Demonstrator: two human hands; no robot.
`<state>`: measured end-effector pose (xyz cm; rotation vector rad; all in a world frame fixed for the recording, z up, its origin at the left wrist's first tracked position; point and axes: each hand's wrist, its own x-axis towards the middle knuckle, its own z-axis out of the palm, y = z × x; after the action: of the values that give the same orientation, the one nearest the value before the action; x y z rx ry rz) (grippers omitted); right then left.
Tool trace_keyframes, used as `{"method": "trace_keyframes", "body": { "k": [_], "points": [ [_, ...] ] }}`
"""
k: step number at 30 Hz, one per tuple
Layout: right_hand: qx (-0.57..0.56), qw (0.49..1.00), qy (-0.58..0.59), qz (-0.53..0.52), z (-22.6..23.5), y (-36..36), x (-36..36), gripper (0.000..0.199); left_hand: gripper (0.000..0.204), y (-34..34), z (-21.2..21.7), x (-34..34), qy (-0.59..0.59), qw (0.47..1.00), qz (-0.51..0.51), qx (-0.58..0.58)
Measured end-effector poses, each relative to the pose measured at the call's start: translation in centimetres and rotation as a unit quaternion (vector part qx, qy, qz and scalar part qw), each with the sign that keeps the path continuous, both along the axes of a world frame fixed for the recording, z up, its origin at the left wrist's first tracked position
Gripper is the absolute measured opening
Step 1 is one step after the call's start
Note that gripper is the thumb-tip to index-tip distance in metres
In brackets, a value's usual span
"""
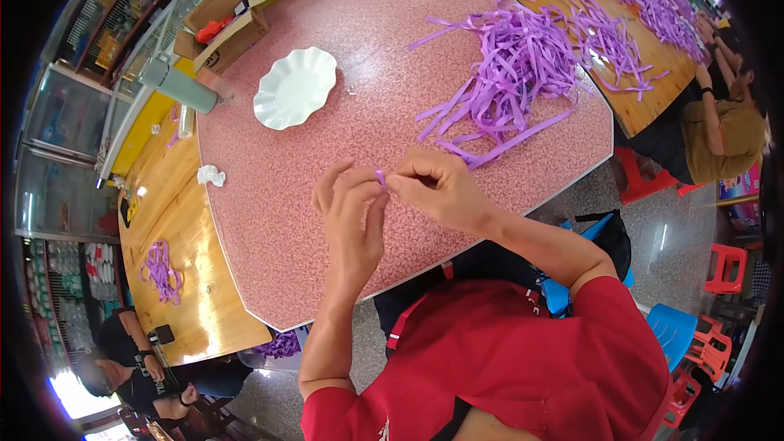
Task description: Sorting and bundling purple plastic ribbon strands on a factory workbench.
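**Over the pink table: two hands work one purple strip**

Over the pink table (pixel 327 196), both hands meet just above the surface. The left hand (pixel 353 211) has thumb and forefinger closed on a small purple strip (pixel 380 177), its other fingers spread loosely upward. The right hand (pixel 437 188) pinches the same strip from the other side, fingertips pressed together and touching those of the left. The strip is held between the two pinches, clear of the tabletop, and only a short bit of it shows.

To my eye the step is a fold or curl of the strip. It should go best with both pinches kept close together, so the thin band cannot twist, and with light pressure, since such a band creases easily. Keeping the work low over the table would let a dropped piece land within reach.

Counted: one strip in the hands. One large pile (pixel 510 73) of loose purple strips lies well ahead and to the right on the same table; its strips are too tangled to count. One white scalloped dish (pixel 296 86) sits ahead to the left, nothing in it that I can see. One crumpled white scrap (pixel 211 175) lies at the table's left edge. One grey-green cylinder (pixel 178 85) lies beyond the dish. On the wooden table (pixel 175 196) to the left lies one smaller bunch (pixel 160 271) of strips, and more strips cover the far table. Two other people sit at the edges, lower left and far right.
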<state>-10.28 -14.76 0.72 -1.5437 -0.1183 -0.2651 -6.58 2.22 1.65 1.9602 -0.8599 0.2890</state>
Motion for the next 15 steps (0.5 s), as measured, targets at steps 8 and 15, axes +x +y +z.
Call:
{"method": "trace_keyframes", "body": {
  "k": [8, 15],
  "points": [
    [0.271, 0.907, 0.265, 0.183, 0.3, -1.3, 0.6, 0.015, 0.017, 0.4, 2.5, 0.4, -0.151, 0.966, -0.083, 0.193],
    [0.083, 0.991, 0.077, 0.073, 0.7, 0.4, 0.0, 0.014, 0.010, 0.5, 0.1, -1.1, 0.025, 1.000, -0.002, -0.018]
  ]
}}
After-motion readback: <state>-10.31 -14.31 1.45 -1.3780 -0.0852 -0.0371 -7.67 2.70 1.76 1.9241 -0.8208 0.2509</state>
